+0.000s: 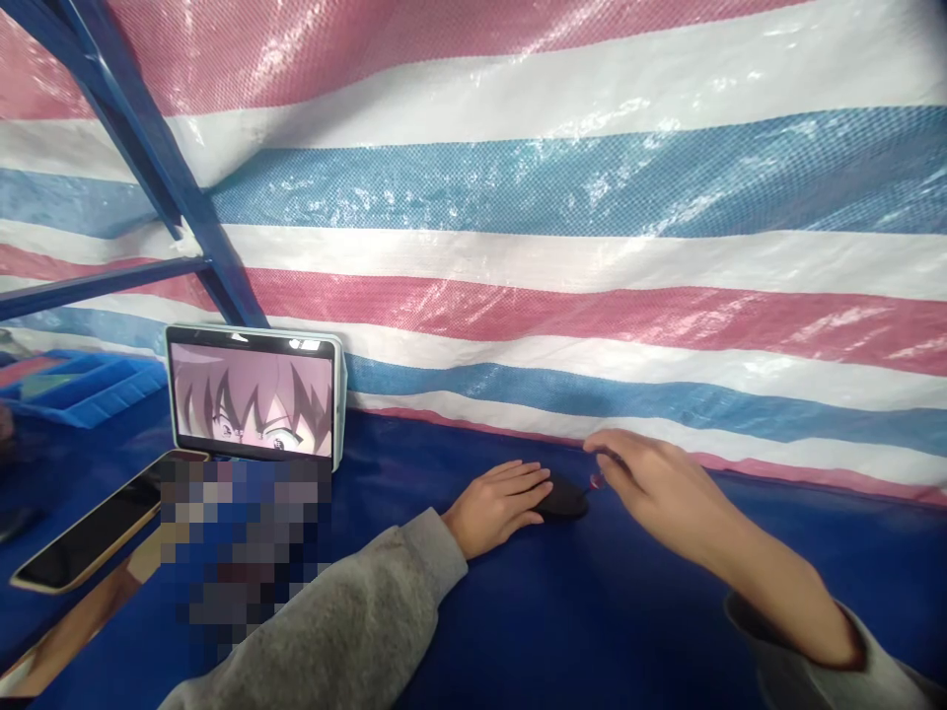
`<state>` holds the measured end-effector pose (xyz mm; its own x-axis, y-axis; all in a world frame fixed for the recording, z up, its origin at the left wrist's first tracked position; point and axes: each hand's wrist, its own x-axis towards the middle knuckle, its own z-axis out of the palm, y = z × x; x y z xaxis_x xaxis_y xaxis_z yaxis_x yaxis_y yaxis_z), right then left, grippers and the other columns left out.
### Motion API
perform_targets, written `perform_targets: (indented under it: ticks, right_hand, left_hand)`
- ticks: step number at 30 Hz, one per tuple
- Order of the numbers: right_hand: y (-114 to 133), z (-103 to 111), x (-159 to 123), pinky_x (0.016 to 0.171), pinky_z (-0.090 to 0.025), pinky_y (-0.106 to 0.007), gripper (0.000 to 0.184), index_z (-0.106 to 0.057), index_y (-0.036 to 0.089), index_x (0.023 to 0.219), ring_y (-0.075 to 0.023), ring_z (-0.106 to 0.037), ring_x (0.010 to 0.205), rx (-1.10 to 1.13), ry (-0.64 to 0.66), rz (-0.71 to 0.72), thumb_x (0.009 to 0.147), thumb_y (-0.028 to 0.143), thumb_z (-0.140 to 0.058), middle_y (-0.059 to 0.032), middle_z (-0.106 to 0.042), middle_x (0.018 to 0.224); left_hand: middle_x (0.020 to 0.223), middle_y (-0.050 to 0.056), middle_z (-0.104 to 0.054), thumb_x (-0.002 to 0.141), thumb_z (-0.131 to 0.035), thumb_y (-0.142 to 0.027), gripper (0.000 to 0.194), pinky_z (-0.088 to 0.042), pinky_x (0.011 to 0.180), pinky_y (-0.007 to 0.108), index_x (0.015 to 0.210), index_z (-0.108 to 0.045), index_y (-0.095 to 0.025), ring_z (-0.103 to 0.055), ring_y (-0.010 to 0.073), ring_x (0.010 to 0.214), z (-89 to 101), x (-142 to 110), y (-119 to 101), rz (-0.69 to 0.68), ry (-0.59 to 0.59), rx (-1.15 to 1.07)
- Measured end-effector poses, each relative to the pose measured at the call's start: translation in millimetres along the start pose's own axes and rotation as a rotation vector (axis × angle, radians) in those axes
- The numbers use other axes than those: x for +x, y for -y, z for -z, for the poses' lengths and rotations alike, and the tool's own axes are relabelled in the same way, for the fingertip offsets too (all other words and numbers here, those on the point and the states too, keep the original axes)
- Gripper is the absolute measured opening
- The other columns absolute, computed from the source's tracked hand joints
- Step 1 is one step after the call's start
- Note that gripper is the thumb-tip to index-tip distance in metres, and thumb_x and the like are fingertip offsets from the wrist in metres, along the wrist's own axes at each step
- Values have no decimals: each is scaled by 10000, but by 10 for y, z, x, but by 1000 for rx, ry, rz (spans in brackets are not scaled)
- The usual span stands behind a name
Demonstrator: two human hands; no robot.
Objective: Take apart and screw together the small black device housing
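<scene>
My left hand (504, 505) rests on the blue tabletop (518, 631), its fingers and thumb over the left end of a black rounded object (566, 498). The object is low and smooth, shaped like a computer mouse; its exact kind does not show. Just to the right, my right hand (643, 483) is raised slightly above the table, with thumb and forefinger bent together. A tiny red and white piece (596, 481) shows beneath those fingertips, close to the object's right end. What the fingers pinch is too small to make out.
A tablet (255, 394) in a pale case stands at left, playing a cartoon. Nearby lie a phone (96, 523) and a pixelated patch. Further left is a blue divided tray (96, 390). Blue metal bars (170, 187) and a striped plastic sheet (562, 187) rise behind the table.
</scene>
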<state>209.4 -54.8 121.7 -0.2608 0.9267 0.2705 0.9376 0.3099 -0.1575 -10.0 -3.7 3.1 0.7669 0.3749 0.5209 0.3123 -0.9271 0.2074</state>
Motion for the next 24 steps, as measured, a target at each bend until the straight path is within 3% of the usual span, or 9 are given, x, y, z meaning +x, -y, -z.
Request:
perform_targets:
  ticks: [6, 11, 15, 19, 24]
  right_hand:
    - [-3, -26, 27, 582, -418, -286, 324, -637, 229, 967, -209, -676, 636, -22, 19, -73, 947, 416, -372, -15, -703, 664]
    - [8, -34, 22, 579, -410, -276, 307, -590, 226, 1091, -195, -675, 678, -34, 12, -18, 939, 299, -334, -32, -728, 815]
    - [8, -27, 27, 559, -388, -287, 329, -602, 236, 1028, -212, -661, 614, -66, 44, -86, 961, 393, -320, -7, -691, 657]
    - [29, -4, 31, 596, -408, -278, 308, -576, 232, 1097, -195, -675, 679, 8, 28, -30, 952, 300, -312, -16, -718, 774]
    - [23, -16, 24, 543, -370, -285, 315, -613, 225, 995, -209, -657, 587, -52, 19, -80, 953, 364, -333, -10, -692, 640]
  left_hand:
    - [1381, 73, -529, 1000, -417, -378, 409, -342, 1154, 372, 1330, -507, -153, -432, 178, 1338, -8, -10, 4, 3, 4, -5]
    - [1379, 77, -532, 1000, -415, -381, 410, -347, 1150, 378, 1338, -499, -164, -437, 181, 1335, -7, -8, 2, -1, 0, -4]
    - [1379, 78, -531, 996, -428, -373, 408, -347, 1150, 378, 1343, -494, -170, -434, 183, 1337, -8, -8, 2, -2, 1, 5]
    - [1377, 79, -533, 998, -421, -375, 407, -347, 1149, 374, 1338, -500, -166, -438, 181, 1334, 0, -7, -3, -2, -2, 5]
    - [1375, 78, -535, 996, -428, -374, 412, -347, 1149, 373, 1347, -491, -170, -441, 180, 1331, 2, -8, -4, 0, 6, 11]
